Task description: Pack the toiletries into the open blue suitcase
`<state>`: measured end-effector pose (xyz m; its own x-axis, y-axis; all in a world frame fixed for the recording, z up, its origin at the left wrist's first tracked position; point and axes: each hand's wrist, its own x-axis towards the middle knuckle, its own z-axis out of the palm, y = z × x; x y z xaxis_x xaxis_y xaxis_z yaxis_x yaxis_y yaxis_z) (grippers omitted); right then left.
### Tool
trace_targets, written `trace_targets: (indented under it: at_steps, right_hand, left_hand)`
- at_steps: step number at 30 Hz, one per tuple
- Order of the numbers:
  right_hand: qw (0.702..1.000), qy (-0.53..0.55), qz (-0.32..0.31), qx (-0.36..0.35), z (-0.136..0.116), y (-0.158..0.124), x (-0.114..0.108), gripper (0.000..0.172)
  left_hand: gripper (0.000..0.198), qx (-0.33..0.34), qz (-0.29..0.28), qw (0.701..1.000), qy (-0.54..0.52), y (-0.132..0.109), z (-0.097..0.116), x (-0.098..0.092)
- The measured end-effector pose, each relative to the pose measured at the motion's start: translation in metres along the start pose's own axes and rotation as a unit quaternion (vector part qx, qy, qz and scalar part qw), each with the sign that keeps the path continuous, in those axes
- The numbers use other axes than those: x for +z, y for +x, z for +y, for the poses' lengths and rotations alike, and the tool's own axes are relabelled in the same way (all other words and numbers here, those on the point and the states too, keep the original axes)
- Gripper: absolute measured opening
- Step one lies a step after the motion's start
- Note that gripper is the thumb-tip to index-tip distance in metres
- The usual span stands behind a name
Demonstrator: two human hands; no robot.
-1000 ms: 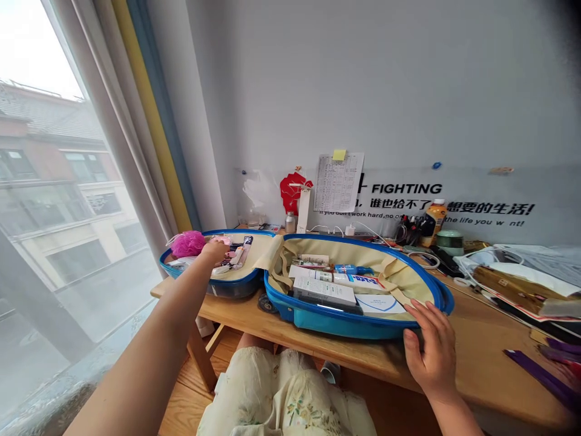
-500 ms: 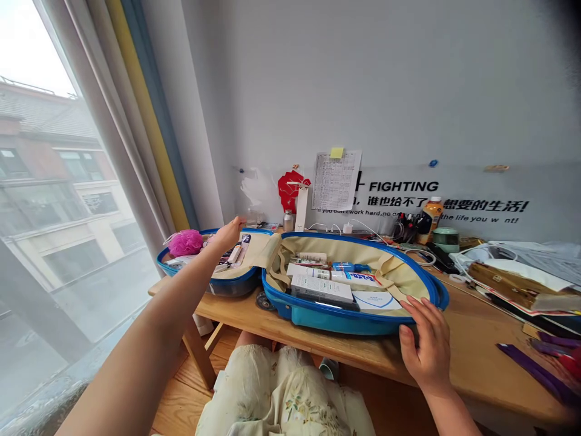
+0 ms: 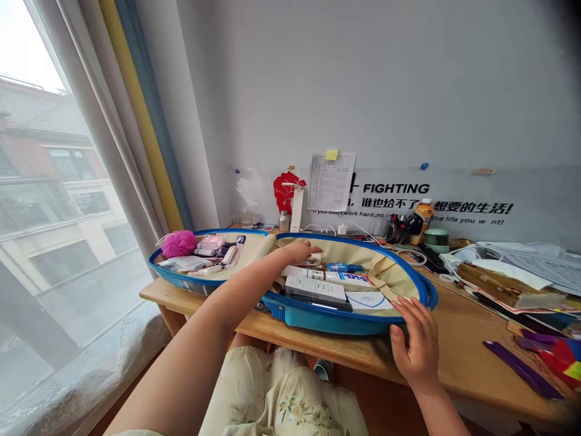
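A blue suitcase (image 3: pixel 336 326) with beige lining lies opened flat on the wooden desk. My left hand (image 3: pixel 299 252) is over the back left of its right half, fingers stretched and apart, with small items partly hidden beneath. My right hand (image 3: pixel 418 339) rests open on the front right rim, fingertips over the edge by a beige strap (image 3: pixel 384 280). Inside that half lie a toothpaste box (image 3: pixel 351 278), a grey-white box (image 3: pixel 315 289), a white box (image 3: pixel 370 300) and a blue bottle (image 3: pixel 344 267). The left half holds a pink bath puff (image 3: pixel 178 244) and several small toiletries.
A window and curtains are on the left. Behind the suitcase stand a white upright lamp (image 3: pixel 296 209), a small jar (image 3: pixel 284 221) and an orange bottle (image 3: pixel 423 219). Papers, a brown wallet (image 3: pixel 492 278) and purple strips (image 3: pixel 521 368) lie on the desk (image 3: pixel 472 357) at right.
My left hand has moved right, from above the suitcase's left half to its right half, and its fingers have spread. My right hand stays on the rim. The view has shifted slightly.
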<state>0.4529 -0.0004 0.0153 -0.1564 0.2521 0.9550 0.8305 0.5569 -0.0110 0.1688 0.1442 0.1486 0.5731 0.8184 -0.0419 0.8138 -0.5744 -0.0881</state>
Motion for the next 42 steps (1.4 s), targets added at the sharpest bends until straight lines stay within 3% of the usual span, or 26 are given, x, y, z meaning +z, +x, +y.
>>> trace_targets:
  at_steps: [7,14,17,21,26,31,36,42]
  right_hand:
    - [1.0,0.007,0.001,0.004,0.001,-0.001,0.0,0.041]
    - [1.0,-0.001,0.005,-0.007,0.001,0.0,0.0,0.041]
    - [1.0,-0.003,0.004,-0.008,0.003,0.0,0.0,0.04]
    - [1.0,0.008,0.004,-0.004,0.005,-0.002,0.002,0.039]
    - [1.0,-0.005,0.006,0.002,0.004,-0.002,0.003,0.037]
    - [1.0,-0.009,0.007,0.008,0.004,-0.003,0.004,0.036]
    - [1.0,-0.005,0.003,0.011,0.005,-0.004,0.003,0.036]
    - [1.0,-0.006,-0.001,0.0,0.005,-0.003,0.002,0.04]
  left_hand:
    - [0.053,-0.009,-0.037,0.999,-0.018,0.006,-0.003,0.016]
    - [0.043,-0.046,0.026,0.997,-0.054,-0.001,-0.005,0.01]
    - [0.043,-0.091,0.086,0.991,-0.057,-0.011,-0.021,-0.002]
    - [0.047,-0.197,0.131,0.971,-0.041,-0.045,-0.07,-0.012]
    - [0.032,-0.329,0.055,0.943,-0.003,-0.117,-0.144,0.004]
    - [0.034,-0.378,-0.05,0.924,0.034,-0.169,-0.18,0.034]
    - [0.036,-0.382,-0.085,0.918,0.063,-0.174,-0.189,0.054]
    - [0.034,-0.37,-0.077,0.924,0.057,-0.171,-0.19,0.056]
